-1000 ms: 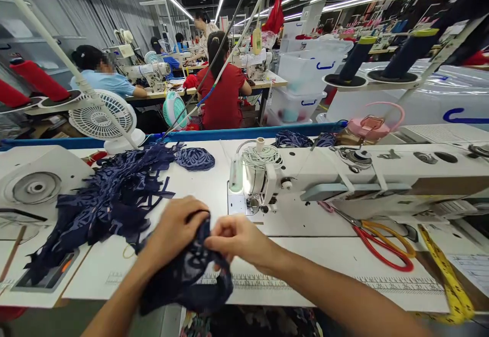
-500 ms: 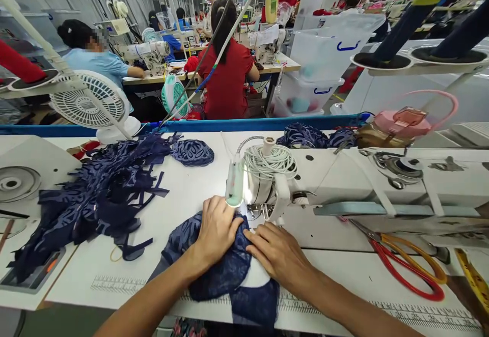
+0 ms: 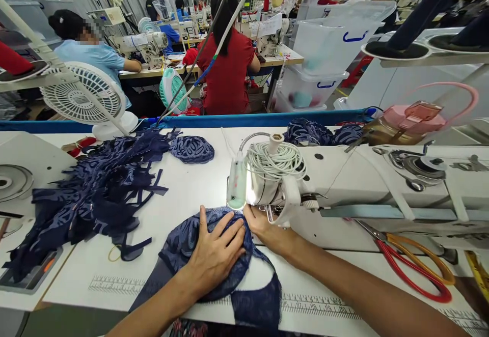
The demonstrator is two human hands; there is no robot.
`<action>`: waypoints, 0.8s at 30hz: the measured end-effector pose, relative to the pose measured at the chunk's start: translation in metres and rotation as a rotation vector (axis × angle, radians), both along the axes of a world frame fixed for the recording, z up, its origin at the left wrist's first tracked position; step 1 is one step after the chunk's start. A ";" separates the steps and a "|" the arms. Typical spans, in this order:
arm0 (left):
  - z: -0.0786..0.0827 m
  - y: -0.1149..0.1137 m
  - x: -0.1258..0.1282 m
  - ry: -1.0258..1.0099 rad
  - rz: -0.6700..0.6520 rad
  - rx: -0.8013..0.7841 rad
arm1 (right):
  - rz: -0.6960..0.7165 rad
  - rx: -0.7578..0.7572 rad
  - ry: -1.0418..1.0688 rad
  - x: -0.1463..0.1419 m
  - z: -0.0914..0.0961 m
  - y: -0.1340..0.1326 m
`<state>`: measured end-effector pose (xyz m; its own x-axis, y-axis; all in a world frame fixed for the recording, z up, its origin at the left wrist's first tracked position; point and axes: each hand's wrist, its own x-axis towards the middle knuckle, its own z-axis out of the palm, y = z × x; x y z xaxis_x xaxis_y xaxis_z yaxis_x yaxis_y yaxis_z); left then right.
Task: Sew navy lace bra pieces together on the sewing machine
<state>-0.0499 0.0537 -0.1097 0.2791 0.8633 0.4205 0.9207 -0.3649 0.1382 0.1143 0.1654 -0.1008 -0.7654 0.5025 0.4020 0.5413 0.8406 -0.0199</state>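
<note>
My left hand (image 3: 216,253) lies flat with fingers spread on a navy lace garment piece (image 3: 183,245) on the white table (image 3: 187,189). The piece reaches up to the foot of the white sewing machine (image 3: 344,184). My right hand (image 3: 267,227) is at the machine's needle area; its fingers are tucked under the machine head and hidden. A small lamp (image 3: 237,187) glows on the machine head just above the fabric.
A heap of navy lace pieces (image 3: 95,194) lies to the left, with one cup-shaped piece (image 3: 192,149) behind it. Red-handled scissors (image 3: 412,263) lie right of the machine. A white fan (image 3: 84,97) stands at the back left. Other people sew at tables beyond.
My hands brought the lace piece from the table's front edge up to the machine's needle. The left hand flattened and spread on it; the right hand slid under the machine head.
</note>
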 end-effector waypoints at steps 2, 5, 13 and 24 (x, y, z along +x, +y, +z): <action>0.000 0.000 -0.001 -0.001 -0.005 -0.008 | 0.048 0.048 -0.039 0.010 -0.002 0.001; 0.000 0.003 -0.003 0.006 -0.031 -0.021 | 0.108 0.099 -0.047 0.032 -0.005 0.002; 0.003 0.020 -0.002 0.068 -0.050 -0.082 | 0.141 -0.006 0.028 0.040 -0.017 -0.005; 0.006 0.030 0.001 0.107 -0.024 -0.097 | 0.082 -0.091 0.012 0.039 -0.016 -0.005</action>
<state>-0.0486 0.0836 -0.1038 0.3386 0.8911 0.3021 0.9234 -0.3763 0.0750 0.1534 0.1604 -0.1165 -0.8009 0.4734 0.3667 0.4702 0.8764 -0.1044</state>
